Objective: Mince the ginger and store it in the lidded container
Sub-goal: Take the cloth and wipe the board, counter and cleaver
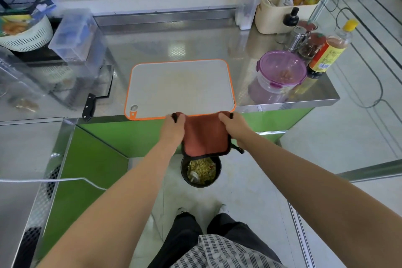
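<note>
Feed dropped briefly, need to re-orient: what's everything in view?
cutting board: one, grey with orange rim, counter front
cloth: one, reddish-brown, held above bin
bin: one, black, on floor, holds scraps
cleaver: one, black handle, left of board
lidded container: one, purple lid, right of board
sauce bottle: one, yellow cap, far right
caddy: one, beige, back right
colander: one, white, far left
left hand: one, grips cloth's left corner
right hand: one, grips cloth's right corner

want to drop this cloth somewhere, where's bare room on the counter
The cutting board is bare for the cloth, and so is the steel counter behind it up to the back wall. A narrow strip lies between board and purple-lidded container. Crowded: bottles back right, knife and clear boxes left.
</note>
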The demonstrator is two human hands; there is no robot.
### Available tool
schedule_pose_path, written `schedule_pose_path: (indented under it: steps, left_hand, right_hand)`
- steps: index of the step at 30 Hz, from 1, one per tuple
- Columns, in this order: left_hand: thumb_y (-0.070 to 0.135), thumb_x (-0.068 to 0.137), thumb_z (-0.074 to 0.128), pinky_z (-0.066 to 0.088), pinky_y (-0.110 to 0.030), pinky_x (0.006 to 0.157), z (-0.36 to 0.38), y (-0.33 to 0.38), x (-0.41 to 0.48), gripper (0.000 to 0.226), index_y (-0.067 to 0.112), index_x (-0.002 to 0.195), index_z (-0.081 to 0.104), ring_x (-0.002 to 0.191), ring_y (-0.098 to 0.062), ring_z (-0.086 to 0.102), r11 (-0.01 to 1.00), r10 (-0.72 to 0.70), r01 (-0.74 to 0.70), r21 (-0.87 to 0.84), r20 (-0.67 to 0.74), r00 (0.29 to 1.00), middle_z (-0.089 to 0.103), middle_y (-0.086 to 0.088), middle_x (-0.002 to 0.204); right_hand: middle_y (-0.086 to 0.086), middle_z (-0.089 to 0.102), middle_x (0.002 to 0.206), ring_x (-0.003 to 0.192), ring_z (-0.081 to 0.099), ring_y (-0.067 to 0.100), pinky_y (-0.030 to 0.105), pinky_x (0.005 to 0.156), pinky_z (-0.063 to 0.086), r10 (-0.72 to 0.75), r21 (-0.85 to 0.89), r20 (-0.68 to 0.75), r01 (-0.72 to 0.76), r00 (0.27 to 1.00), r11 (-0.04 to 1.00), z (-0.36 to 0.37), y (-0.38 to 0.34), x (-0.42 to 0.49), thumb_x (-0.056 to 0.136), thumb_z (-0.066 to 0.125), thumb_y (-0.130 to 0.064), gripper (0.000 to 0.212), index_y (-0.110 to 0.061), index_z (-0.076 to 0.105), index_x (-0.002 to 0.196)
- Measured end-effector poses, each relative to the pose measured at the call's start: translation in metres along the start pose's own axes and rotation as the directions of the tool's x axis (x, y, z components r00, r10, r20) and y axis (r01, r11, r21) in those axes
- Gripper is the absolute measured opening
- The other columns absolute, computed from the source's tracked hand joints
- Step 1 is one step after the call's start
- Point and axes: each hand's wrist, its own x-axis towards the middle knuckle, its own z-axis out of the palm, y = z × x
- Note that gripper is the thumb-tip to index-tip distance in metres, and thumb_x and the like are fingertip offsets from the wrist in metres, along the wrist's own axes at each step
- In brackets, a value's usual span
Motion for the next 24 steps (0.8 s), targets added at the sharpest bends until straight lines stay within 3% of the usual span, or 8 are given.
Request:
schedule_pose_path:
  steps: [4,7,10,14,16,19,22,24]
  left_hand:
    - [0.035,0.102,0.039,0.057,-0.034,0.070,0.027,0.029,-0.029,0.033,0.011,0.098,0.061,0.073,-0.015,0.065,0.969,0.043,0.054,-0.242,0.378,0.925,0.067,-0.002,0.082]
    - [0.031,0.102,0.036,0.049,-0.031,0.073,0.024,0.026,-0.020,0.040,0.012,0.090,0.068,0.077,-0.018,0.059,0.977,0.067,-0.006,-0.212,0.283,0.957,0.066,-0.007,0.090]
    - [0.035,0.093,0.056,0.039,-0.030,0.085,0.022,0.014,-0.008,0.030,0.014,0.114,0.058,0.103,-0.019,0.053,0.991,0.016,0.007,-0.137,0.163,0.987,0.056,-0.001,0.110]
    - [0.033,0.088,0.065,0.049,-0.032,0.084,0.034,0.012,-0.008,0.021,0.017,0.102,0.065,0.104,-0.021,0.063,0.952,-0.032,0.141,-0.272,0.369,0.929,0.070,-0.003,0.109]
    - [0.028,0.089,0.066,0.052,-0.030,0.073,0.042,0.012,-0.004,0.020,0.015,0.105,0.064,0.096,-0.023,0.065,0.941,0.015,0.064,-0.331,0.229,0.973,0.070,-0.006,0.106]
    - [0.023,0.091,0.064,0.053,-0.030,0.073,0.051,0.013,0.002,0.018,0.017,0.107,0.060,0.089,-0.020,0.063,0.954,0.088,-0.062,-0.292,0.076,0.993,0.067,-0.004,0.100]
    - [0.019,0.093,0.059,0.052,-0.031,0.072,0.046,0.017,0.016,0.008,0.020,0.102,0.061,0.086,-0.020,0.063,0.960,0.093,-0.060,-0.275,0.108,0.990,0.067,-0.003,0.095]
    - [0.020,0.093,0.059,0.054,-0.032,0.073,0.033,0.021,0.028,0.008,0.022,0.101,0.063,0.088,-0.020,0.065,0.950,0.064,-0.011,-0.311,0.160,0.985,0.068,-0.003,0.097]
  right_hand:
    - [0.003,0.069,0.094,0.081,0.065,0.017,0.029,0.070,0.052,-0.011,0.242,0.316,-0.070,0.949,0.968,0.006,-0.022,-0.015,0.095,0.049,-0.045,0.038,-0.012,0.065,0.103]
    - [0.008,0.068,0.096,0.086,0.064,0.022,0.029,0.076,0.052,-0.023,0.331,0.355,-0.103,0.934,0.938,-0.013,-0.017,-0.006,0.092,0.055,-0.020,0.024,-0.008,0.065,0.110]
    - [0.016,0.062,0.100,0.088,0.058,0.027,0.032,0.076,0.050,0.017,0.395,0.392,-0.185,0.920,0.900,-0.027,-0.008,0.001,0.088,0.040,-0.002,0.038,0.002,0.058,0.121]
    - [0.014,0.063,0.094,0.082,0.059,0.023,0.029,0.070,0.051,0.036,0.449,0.336,-0.194,0.941,0.872,-0.025,-0.011,0.010,0.091,0.045,-0.010,0.026,0.000,0.059,0.110]
    - [0.010,0.061,0.104,0.089,0.060,0.022,0.030,0.065,0.050,0.102,0.393,0.202,-0.176,0.974,0.903,-0.022,-0.008,0.019,0.088,0.061,-0.028,0.043,-0.009,0.044,0.123]
    - [0.007,0.056,0.119,0.099,0.060,0.022,0.035,0.069,0.052,0.150,0.238,0.370,-0.250,0.917,0.939,-0.014,-0.008,0.015,0.083,0.071,-0.029,0.068,-0.029,0.020,0.128]
    - [0.014,0.054,0.117,0.089,0.058,0.020,0.031,0.066,0.051,0.157,0.324,0.306,-0.258,0.939,0.910,-0.005,-0.014,0.024,0.089,0.060,-0.009,0.054,-0.016,0.029,0.131]
    - [0.013,0.059,0.111,0.089,0.060,0.021,0.033,0.074,0.053,0.178,0.406,0.457,-0.382,0.871,0.830,-0.007,-0.026,0.034,0.094,0.052,-0.011,0.031,-0.010,0.047,0.125]
